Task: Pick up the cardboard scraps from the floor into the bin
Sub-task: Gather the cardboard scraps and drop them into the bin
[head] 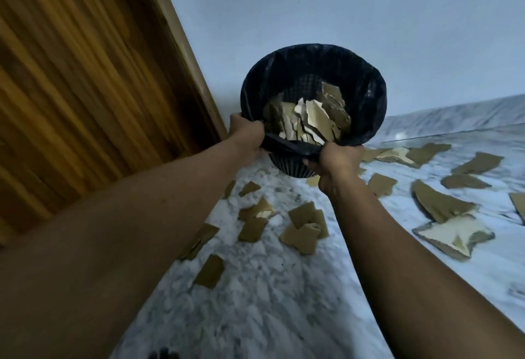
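left hand (pixel 246 133) and right hand (pixel 338 159) both grip the bin (pixel 366 97) rim; cardboard scraps (pixel 301 235) lie below.

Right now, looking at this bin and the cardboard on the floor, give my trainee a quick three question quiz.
1. True or false: both the left hand and the right hand grip the near rim of the bin.
2. Multiple choice: the cardboard scraps are A) all in the bin, B) all on the marble floor, C) partly in each.
3. What stands left of the bin?

Key: 1 true. 2 C. 3 the wooden door.
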`<act>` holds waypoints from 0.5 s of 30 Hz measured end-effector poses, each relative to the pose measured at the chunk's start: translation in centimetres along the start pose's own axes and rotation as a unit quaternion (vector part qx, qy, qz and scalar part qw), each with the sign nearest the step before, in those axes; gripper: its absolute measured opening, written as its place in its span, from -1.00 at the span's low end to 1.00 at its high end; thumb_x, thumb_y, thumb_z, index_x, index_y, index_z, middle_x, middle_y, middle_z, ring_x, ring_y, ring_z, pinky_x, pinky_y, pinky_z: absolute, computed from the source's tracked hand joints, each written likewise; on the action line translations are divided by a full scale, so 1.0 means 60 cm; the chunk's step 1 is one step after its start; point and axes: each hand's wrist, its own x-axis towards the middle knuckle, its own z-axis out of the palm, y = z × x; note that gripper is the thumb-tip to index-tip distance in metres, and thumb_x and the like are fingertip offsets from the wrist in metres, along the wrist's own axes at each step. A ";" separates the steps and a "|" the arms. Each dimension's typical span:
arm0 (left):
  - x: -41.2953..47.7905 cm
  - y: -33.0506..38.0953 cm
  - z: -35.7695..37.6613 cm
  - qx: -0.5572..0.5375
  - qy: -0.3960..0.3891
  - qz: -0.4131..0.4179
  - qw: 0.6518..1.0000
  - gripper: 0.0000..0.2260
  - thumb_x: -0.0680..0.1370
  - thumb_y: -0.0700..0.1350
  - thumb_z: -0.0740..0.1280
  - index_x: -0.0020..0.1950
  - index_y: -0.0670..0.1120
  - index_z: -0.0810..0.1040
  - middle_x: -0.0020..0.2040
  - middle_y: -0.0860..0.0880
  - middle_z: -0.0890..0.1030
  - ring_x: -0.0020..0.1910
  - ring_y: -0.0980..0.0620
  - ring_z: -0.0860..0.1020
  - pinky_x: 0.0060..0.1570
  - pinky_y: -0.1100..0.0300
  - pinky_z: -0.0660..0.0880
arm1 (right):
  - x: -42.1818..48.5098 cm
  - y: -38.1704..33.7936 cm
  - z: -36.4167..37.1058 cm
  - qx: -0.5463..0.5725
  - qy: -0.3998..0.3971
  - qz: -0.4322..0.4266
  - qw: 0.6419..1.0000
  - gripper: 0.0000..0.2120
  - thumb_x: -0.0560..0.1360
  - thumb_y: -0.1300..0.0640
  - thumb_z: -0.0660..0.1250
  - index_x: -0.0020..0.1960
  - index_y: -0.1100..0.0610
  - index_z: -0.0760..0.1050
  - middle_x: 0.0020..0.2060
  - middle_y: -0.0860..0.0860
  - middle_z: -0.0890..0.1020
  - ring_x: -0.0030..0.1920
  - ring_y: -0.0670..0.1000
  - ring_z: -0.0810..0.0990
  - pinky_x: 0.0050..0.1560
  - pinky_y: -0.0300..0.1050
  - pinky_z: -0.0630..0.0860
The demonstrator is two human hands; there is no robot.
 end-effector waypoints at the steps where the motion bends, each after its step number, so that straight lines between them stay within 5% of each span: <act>1: 0.007 -0.014 0.003 -0.001 -0.013 -0.003 1.000 -0.67 0.54 -0.28 0.27 0.27 -0.10 0.35 0.13 -0.18 0.52 -0.01 -0.17 0.58 -0.13 -0.09 0.65 | 0.005 0.011 0.001 -0.001 0.020 -0.002 1.000 -0.51 0.53 0.38 0.20 0.41 0.07 0.26 0.21 0.10 0.45 -0.02 0.19 0.58 -0.39 0.04 0.66; 4: 0.038 -0.034 -0.005 -0.036 -0.085 -0.049 0.994 -0.70 0.53 -0.33 0.29 0.24 -0.18 0.36 0.09 -0.22 0.53 -0.09 -0.17 0.62 -0.39 -0.01 0.62 | 0.018 0.027 0.006 -0.033 0.028 -0.026 0.999 -0.55 0.53 0.38 0.20 0.38 0.12 0.32 0.21 0.13 0.52 -0.05 0.22 0.65 -0.37 0.07 0.66; 8: 0.071 0.006 -0.043 -0.010 -0.242 -0.131 0.961 -0.96 0.57 -0.21 0.29 -0.01 -0.16 0.47 0.05 -0.14 0.56 -0.04 -0.10 0.63 -0.15 -0.05 0.65 | -0.001 -0.027 0.017 -0.084 0.013 -0.068 0.994 -0.63 0.50 0.45 0.23 0.27 0.23 0.47 0.07 0.19 0.62 -0.14 0.20 0.69 -0.46 -0.10 0.60; 12: 0.114 0.045 -0.057 -0.034 -0.281 -0.162 0.945 -0.68 0.59 -0.20 0.25 0.35 -0.19 0.37 0.23 -0.22 0.49 0.08 -0.24 0.60 -0.39 -0.11 0.63 | -0.030 -0.064 0.045 -0.117 0.030 -0.083 0.989 -0.65 0.52 0.48 0.17 0.28 0.33 0.44 0.11 0.26 0.57 -0.15 0.16 0.64 -0.53 -0.14 0.58; 15: 0.149 0.062 -0.060 -0.033 -0.317 -0.124 0.940 -0.72 0.62 -0.18 0.20 0.32 -0.21 0.36 0.15 -0.23 0.50 -0.02 -0.21 0.60 -0.48 -0.04 0.61 | -0.019 -0.071 0.068 -0.145 0.019 -0.092 0.985 -0.59 0.61 0.38 0.11 0.45 0.35 0.28 0.35 0.28 0.45 -0.14 0.06 0.57 -0.46 -0.22 0.58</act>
